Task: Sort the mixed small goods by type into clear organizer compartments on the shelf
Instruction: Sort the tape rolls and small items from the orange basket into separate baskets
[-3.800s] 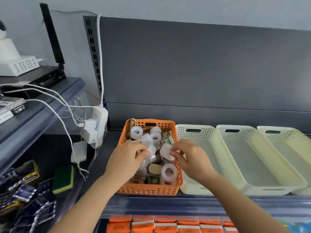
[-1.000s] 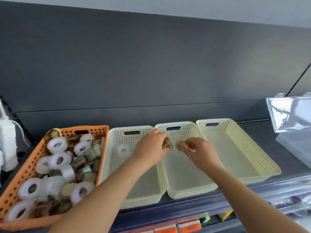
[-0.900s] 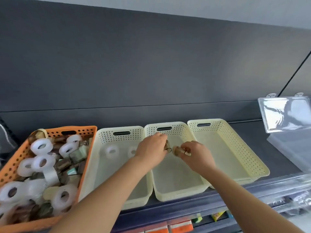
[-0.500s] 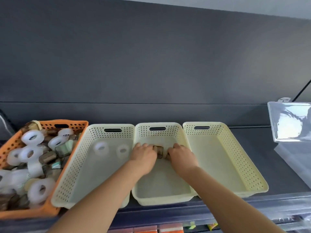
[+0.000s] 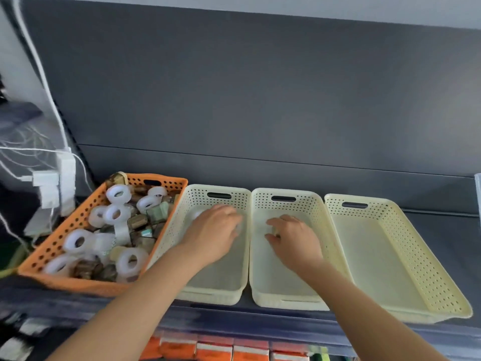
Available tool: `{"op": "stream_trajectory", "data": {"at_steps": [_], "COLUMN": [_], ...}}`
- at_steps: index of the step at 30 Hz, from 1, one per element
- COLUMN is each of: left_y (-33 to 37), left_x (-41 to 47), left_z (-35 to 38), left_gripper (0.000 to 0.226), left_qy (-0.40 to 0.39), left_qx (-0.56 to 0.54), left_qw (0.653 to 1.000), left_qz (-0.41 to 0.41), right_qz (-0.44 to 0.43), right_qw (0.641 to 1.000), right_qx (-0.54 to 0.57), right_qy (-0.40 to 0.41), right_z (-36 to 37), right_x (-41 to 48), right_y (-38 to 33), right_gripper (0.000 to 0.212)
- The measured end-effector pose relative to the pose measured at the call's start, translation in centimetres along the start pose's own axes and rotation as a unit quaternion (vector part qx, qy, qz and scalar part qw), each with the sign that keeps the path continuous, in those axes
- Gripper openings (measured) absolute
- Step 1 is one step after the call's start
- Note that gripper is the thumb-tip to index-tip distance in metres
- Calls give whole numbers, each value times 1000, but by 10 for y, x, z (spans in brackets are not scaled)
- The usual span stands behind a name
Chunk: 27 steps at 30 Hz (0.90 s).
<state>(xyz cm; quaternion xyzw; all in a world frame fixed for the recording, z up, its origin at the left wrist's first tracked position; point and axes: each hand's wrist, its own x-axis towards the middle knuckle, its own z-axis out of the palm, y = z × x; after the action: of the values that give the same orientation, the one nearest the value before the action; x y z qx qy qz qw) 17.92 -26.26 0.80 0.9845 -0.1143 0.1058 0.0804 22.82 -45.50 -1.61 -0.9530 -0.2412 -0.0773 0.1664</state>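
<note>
**On the shelf: one hand in each of two cream baskets**

Along the shelf four baskets stand side by side – an orange basket at the left, then three cream ones. Heaped in the orange basket are white tape rolls mixed with small brown packets.

The left hand lies palm-down inside the left cream basket, its fingers reaching forward, loose and fairly straight, gripping nothing that shows. A white roll peeks out at the far left edge of this hand, on the basket's floor; the hand covers most of it, and motion blur hides whether the two touch.

The right hand is down in the middle cream basket, fingers bent toward the floor and thumb tucked under. A small dark spot sits between thumb and forefinger – I cannot tell whether it is an item being pinched or only shadow.

The right cream basket stands just beside the middle one. White chargers with cables hang left of the orange basket, and orange packs line the level below.
</note>
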Motion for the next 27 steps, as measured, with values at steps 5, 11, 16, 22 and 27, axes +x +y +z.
{"op": "stream_trajectory", "data": {"at_steps": [5,11,16,22,27], "left_y": [-49,-110,-158,-182,-189], "left_x": [-58,-122,-152,-157,-148], "left_z": [-34,-57,-51,-42,-40], "left_gripper": [26,25,28,45,30], "left_qy": [9,16,-45,-33,-40], "left_qx": [43,64,59,-1,-4], "left_qw": [995,980,967,966,958], "left_qz": [-89,-187,-244,-255,-284], "right_qz": [-95,-199,-243,-228,-220], "right_qw": [992,972,961,966,965], "right_qx": [79,118,100,25,-44], "right_qy": [29,-33,-87,-115,-138], "right_z": [4,28,47,56,56], "right_x": [-1,-5,-3,8,16], "right_y": [-80,-162,-202,-224,-234], "right_gripper": [30,31,36,24,26]}}
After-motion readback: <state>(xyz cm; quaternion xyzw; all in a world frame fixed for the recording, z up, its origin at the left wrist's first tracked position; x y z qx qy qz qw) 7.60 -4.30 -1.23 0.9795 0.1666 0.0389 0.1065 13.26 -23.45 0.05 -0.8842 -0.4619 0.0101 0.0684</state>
